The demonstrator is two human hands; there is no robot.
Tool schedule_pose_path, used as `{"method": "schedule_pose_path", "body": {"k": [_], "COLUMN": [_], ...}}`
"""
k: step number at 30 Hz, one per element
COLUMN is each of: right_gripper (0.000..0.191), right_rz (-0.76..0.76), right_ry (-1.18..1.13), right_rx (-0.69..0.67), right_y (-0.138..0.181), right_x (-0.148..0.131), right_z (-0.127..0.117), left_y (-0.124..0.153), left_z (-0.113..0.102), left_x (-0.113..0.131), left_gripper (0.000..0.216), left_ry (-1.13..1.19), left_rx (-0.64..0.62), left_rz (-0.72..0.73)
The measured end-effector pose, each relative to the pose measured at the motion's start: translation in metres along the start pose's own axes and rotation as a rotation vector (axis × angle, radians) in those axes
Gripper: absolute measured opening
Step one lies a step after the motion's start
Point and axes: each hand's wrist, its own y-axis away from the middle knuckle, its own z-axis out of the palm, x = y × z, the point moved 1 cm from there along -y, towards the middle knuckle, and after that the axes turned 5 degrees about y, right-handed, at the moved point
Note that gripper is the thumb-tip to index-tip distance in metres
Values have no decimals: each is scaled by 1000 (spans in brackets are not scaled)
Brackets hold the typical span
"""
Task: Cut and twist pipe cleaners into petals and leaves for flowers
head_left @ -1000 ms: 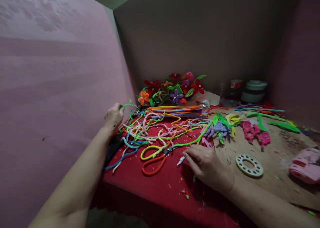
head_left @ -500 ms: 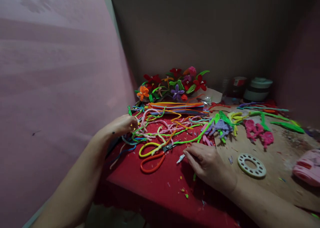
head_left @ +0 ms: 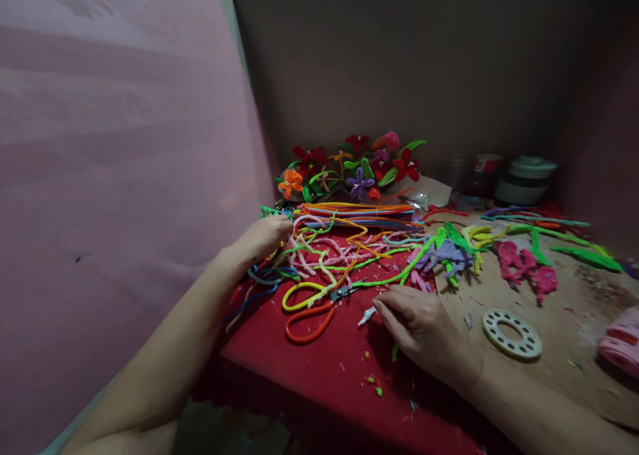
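Observation:
My left hand (head_left: 267, 240) reaches to the left end of a tangle of loose pipe cleaners (head_left: 324, 255); its fingers are bent together, and what they hold is hidden. My right hand (head_left: 426, 332) is closed near the front of the red cloth (head_left: 319, 368). From its fingertips pokes a small white piece (head_left: 368, 316), and a green pipe cleaner end (head_left: 395, 352) shows below the palm. Between the hands lie scissors (head_left: 333, 298) with one yellow and one red handle loop. A bright green pipe cleaner (head_left: 377, 282) runs from their blades toward the right.
Pipe-cleaner flowers (head_left: 357, 175) stand at the back, behind a bundle of straight pipe cleaners (head_left: 359, 215). On the board at right are purple pieces (head_left: 448, 254), pink pieces (head_left: 524, 269), a holed ring (head_left: 512, 335) and a pink object (head_left: 622, 342). A lidded container (head_left: 526, 180) sits behind.
My left hand has moved slightly away and to the right, over the back left of the tangle. My right hand keeps its closed grip. The whole view has shifted a little.

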Motion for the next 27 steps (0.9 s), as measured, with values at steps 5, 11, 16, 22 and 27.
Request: {"method": "schedule_pose_path", "body": {"k": [5, 11, 16, 22, 27], "right_gripper": [25, 26, 24, 25, 24], "right_rz": [-7, -3, -5, -14, -28], "right_ry": [13, 13, 0, 6, 13], "right_rx": [10, 2, -7, -5, 9], "right_y": [0, 1, 1, 1, 1], "right_x": [1, 1, 0, -1, 0], "right_z": [-1, -1, -1, -2, -2], "left_y": [-17, 16, 60, 78, 70], "left_z": [16, -11, -32, 3, 6], "left_x": [-4, 6, 13, 13, 6], "left_gripper": [27, 42, 30, 15, 19], "left_ry": [39, 238, 251, 212, 365], "left_rx": [-50, 167, 159, -144, 40], "left_rz": [63, -38, -303, -282, -442]}}
